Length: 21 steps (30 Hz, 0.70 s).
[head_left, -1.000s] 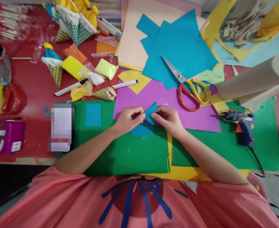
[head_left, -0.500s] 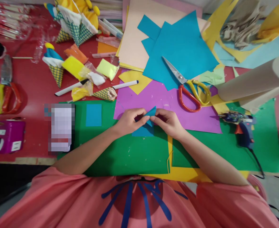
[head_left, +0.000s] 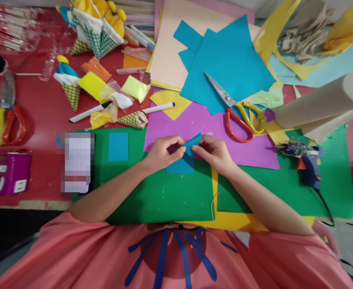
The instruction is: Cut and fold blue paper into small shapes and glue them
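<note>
A small piece of blue paper (head_left: 192,143), folded to a point at its upper right, is held between both hands above the green sheet (head_left: 152,196). My left hand (head_left: 166,151) pinches its left side between thumb and finger. On its right side, my right hand (head_left: 214,151) grips an edge the same way. Just below the fingers lies another blue paper piece (head_left: 181,165), partly covered by the hands. Farther left, a blue paper rectangle (head_left: 118,146) lies flat on the green sheet.
Scissors (head_left: 232,102) rest across blue and purple sheets. A glue gun (head_left: 310,162) lies right, below a paper roll (head_left: 321,98). At left are a phone (head_left: 78,162), more scissors (head_left: 8,112) and a purple box (head_left: 8,173). Clay packets (head_left: 95,86) and paper cones (head_left: 71,90) sit behind.
My right hand has shifted slightly right and the folded blue paper's tip has moved right with it. More of the paper shows between my fingers. The other things stay in place.
</note>
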### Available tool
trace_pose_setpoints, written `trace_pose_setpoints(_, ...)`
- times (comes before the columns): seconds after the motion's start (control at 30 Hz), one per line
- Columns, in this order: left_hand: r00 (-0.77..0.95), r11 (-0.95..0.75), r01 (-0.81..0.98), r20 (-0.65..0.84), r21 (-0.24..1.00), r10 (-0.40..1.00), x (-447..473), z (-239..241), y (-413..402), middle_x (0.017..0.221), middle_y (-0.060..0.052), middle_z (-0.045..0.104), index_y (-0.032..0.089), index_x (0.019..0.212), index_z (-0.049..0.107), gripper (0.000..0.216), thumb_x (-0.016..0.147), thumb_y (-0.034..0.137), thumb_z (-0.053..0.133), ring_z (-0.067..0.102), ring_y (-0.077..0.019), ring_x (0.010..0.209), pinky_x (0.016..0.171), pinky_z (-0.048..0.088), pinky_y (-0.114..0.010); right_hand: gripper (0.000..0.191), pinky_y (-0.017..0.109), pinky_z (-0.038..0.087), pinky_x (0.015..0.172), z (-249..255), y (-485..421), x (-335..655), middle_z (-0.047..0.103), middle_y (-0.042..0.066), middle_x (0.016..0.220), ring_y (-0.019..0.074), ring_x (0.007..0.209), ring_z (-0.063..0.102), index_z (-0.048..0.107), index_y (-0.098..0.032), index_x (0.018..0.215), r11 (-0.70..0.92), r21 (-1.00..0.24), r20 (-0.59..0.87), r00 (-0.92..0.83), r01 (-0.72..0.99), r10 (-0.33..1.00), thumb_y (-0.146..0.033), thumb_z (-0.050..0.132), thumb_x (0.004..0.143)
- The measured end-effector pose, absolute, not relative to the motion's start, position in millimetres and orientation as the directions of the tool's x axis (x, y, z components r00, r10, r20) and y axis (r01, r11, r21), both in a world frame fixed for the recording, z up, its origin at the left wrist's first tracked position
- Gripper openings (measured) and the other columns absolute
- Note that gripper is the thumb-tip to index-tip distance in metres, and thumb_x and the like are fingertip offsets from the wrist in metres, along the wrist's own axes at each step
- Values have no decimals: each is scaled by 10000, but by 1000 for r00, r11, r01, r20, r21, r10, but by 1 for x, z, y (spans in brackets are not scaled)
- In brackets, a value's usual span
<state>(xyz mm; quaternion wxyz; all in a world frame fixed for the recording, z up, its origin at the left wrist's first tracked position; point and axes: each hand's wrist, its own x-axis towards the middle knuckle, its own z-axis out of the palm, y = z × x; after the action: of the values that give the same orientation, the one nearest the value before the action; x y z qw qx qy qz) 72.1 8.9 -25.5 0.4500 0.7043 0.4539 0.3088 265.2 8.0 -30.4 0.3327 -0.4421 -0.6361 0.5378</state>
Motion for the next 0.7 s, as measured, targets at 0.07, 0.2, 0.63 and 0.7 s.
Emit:
trace_pose_setpoints(0.07,425,-223,389,41,894,904,72,-27,9,634,24,598,171,713,559,165,820,295,550,510,-83,569,536,402,-193,256,255,366,579,-29,8,266,514,-9,652,105,607,444,534,-175,721,104,-960,-13,-413,262,911,-385,597,852)
trace_pose_setpoints(0.2,480,-290,379,82,879,873,70,-25,9,627,27,572,170,713,558,189,845,305,541,486,-77,557,533,388,-193,258,256,366,592,-28,7,267,515,-6,667,104,622,443,546,-166,721,108,-963,-16,-453,246,891,-377,595,860)
trace_pose_setpoints(0.63,370,-74,249,-24,966,929,68,-26,10,656,13,630,175,743,577,231,850,379,567,568,-87,595,555,451,-192,328,231,382,526,-27,10,264,542,-22,643,92,574,477,560,-185,724,-161,-987,-157,-392,23,906,-491,655,794)
trace_pose_setpoints(0.7,365,-64,233,-26,970,931,68,-26,10,657,11,632,172,743,579,231,849,377,573,570,-85,593,549,452,-191,324,231,385,529,-27,11,264,545,-25,644,91,575,482,554,-186,727,-169,-986,-158,-382,7,910,-485,667,785)
